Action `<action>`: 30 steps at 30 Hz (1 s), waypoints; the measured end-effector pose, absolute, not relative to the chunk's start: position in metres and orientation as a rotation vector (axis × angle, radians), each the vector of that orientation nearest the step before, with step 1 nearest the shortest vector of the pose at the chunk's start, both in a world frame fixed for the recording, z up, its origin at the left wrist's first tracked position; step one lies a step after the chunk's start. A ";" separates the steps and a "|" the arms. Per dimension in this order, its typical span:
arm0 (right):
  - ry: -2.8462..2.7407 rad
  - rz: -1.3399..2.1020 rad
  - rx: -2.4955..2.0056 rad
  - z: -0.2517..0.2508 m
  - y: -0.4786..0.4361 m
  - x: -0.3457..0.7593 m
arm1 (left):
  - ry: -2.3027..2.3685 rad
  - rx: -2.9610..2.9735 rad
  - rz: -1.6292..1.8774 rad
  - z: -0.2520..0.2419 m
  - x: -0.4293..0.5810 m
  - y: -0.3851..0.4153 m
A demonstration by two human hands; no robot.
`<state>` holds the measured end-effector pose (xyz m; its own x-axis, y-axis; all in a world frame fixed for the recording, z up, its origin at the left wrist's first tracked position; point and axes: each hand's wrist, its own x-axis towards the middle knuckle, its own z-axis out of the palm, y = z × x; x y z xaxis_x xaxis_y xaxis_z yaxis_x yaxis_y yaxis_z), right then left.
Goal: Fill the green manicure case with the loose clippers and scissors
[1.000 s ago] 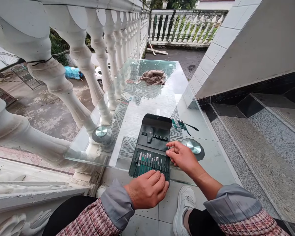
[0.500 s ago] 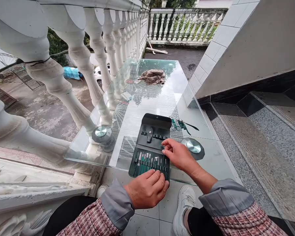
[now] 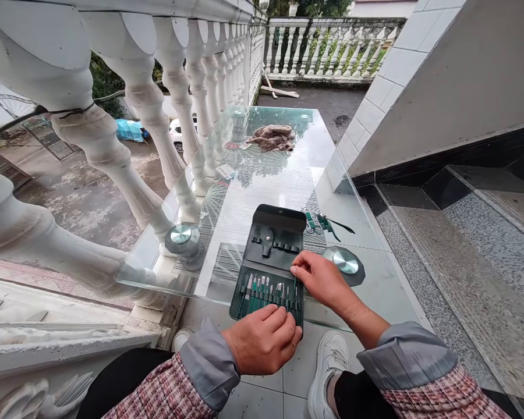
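A dark green manicure case point(image 3: 266, 265) lies unfolded over the near edge of the glass table. Slim green-handled tools point(image 3: 262, 288) stand in a row of loops in its lower half, while the loops in its upper half hold nothing. My left hand point(image 3: 266, 340) grips the case's lower right edge, its fingers curled over the bottoms of the tools. Above the row's right end, my right hand point(image 3: 321, 279) pinches the upper end of a thin green tool point(image 3: 294, 284); its lower part runs down into the loops. Several green and silver nail clippers point(image 3: 321, 221) lie beyond the case.
A crumpled brown cloth point(image 3: 272, 138) lies towards the far end of the glass table point(image 3: 271, 180), with a small white card point(image 3: 225, 171) nearer. White balusters point(image 3: 144, 116) line the left side. Stone steps point(image 3: 463, 250) rise on the right.
The thin tool under my right fingertips now sits lower, in the right end of the row. My left hand stays on the case's lower edge.
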<state>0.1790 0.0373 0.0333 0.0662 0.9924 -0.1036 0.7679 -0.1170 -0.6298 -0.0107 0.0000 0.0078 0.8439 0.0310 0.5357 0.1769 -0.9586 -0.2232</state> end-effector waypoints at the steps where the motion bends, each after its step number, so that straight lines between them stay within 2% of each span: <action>1: -1.769 0.732 -1.910 0.033 0.037 0.179 | -0.158 -2.760 -0.802 0.008 -0.010 0.000; 6: -1.867 0.686 -1.881 0.032 0.035 0.178 | -0.141 -2.769 -0.830 0.007 -0.010 0.000; 11: -2.102 0.159 -1.827 0.023 0.029 0.172 | -0.148 -2.766 -0.856 0.007 -0.009 0.001; 13: -2.196 0.074 -1.723 0.020 0.025 0.168 | -0.154 -2.764 -0.864 0.006 -0.008 0.001; 18: -2.285 0.111 -1.549 0.020 0.019 0.171 | -0.163 -2.750 -0.847 0.006 -0.009 0.001; 30: -2.308 0.008 -1.497 0.020 0.011 0.183 | -0.176 -2.771 -0.819 0.005 -0.010 0.002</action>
